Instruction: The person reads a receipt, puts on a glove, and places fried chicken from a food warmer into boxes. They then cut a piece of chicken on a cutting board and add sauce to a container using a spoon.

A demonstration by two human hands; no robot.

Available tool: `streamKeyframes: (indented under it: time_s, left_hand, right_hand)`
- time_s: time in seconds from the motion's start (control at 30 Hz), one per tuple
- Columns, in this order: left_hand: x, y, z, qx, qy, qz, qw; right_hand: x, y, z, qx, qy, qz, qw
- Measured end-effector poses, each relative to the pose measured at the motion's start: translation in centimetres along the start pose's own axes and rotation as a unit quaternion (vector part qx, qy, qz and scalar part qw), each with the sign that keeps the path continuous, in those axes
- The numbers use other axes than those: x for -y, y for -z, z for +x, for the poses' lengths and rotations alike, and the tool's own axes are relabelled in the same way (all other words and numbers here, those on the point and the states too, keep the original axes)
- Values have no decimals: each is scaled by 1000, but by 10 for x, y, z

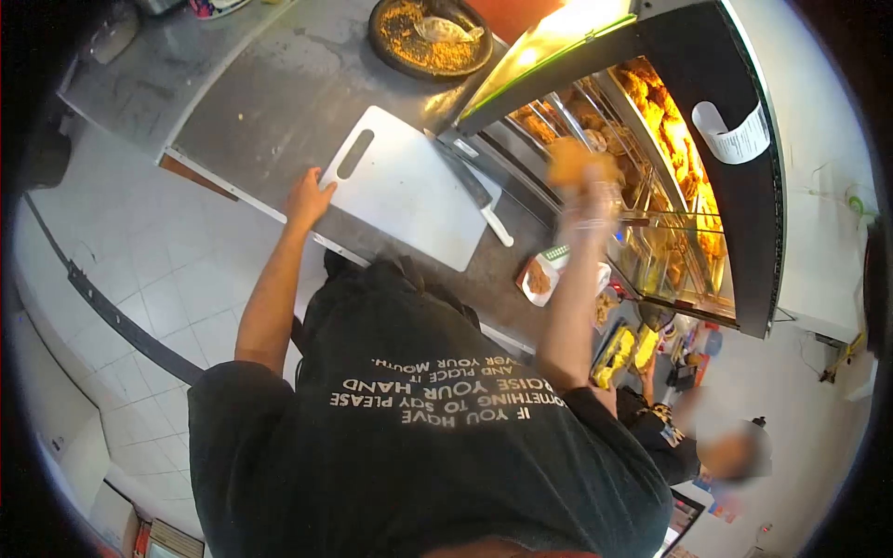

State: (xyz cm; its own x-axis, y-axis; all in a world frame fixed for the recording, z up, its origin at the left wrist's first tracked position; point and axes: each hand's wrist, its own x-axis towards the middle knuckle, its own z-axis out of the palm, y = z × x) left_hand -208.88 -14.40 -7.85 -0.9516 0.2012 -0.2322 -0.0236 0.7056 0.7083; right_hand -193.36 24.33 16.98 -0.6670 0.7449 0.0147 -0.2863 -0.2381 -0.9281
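Note:
My left hand [310, 197] grips the near left corner of a white cutting board [400, 186] lying on the metal counter. Its fingers are at the board's edge, beside the handle slot. A knife [474, 191] with a white handle lies across the board's right side, the handle reaching past the edge. My right hand [593, 209], in a clear plastic glove, is raised and blurred by motion. It is closed on a golden-brown piece of fried food [581, 166] in front of a lit display warmer [521, 102]. Several fried pieces [656, 116] sit inside the warmer.
A round dark pan [381, 42] with orange crumbs stands at the counter's back. A small tray [539, 281] with brown food sits right of the board. A paper receipt [735, 138] hangs on the warmer. Another person [651, 432] stands at the right, near yellow packets [614, 355].

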Motion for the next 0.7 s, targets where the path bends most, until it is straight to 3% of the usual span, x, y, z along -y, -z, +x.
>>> streamKeyframes:
  time_s: [0.03,0.1,0.13,0.2,0.23,0.27,0.33,0.37,0.4,0.47,0.53,0.63,0.67,0.7]
  left_hand:
    - [-15,0,0,17,43,74,996]
    - [-36,-4,3,4,41,141,989]
    - [-42,-9,4,-6,44,199,979]
    - [-51,-19,5,-43,56,193,979]
    - [-57,-21,2,-82,50,163,982]
    - [-63,-21,-3,-120,44,134,983]
    - [-68,-14,-17,-106,56,145,982]
    - [-66,-12,-24,-103,53,118,986]
    - [-64,-11,-30,-100,48,89,990]
    - [-41,-10,-44,-127,20,55,990]
    - [-14,-7,-61,-154,-8,21,988]
    - [6,-1,-81,-164,-15,-10,986]
    - [9,1,-84,-158,-14,-26,987]
    - [10,3,-85,-152,-13,-40,988]
  right_hand:
    - [-37,-2,-19,11,-47,14,999]
    - [-121,5,-42,23,-174,13,984]
    - [-182,31,-47,18,-178,-2,984]
    - [-225,14,-75,-84,-314,-11,946]
    - [-230,15,-76,-79,-322,-8,943]
    - [-231,10,-80,-37,-314,-24,948]
    - [-226,8,-84,3,-312,-34,950]
    - [-190,1,-81,82,-291,-291,908]
    - [-165,3,-72,156,-246,-527,799]
    - [-160,32,-48,184,-185,-625,736]
    - [-173,81,-28,189,65,-737,646]
    - [-215,134,10,262,8,-739,620]
    - [-206,126,9,262,7,-739,621]
    - [-186,105,4,263,-56,-752,602]
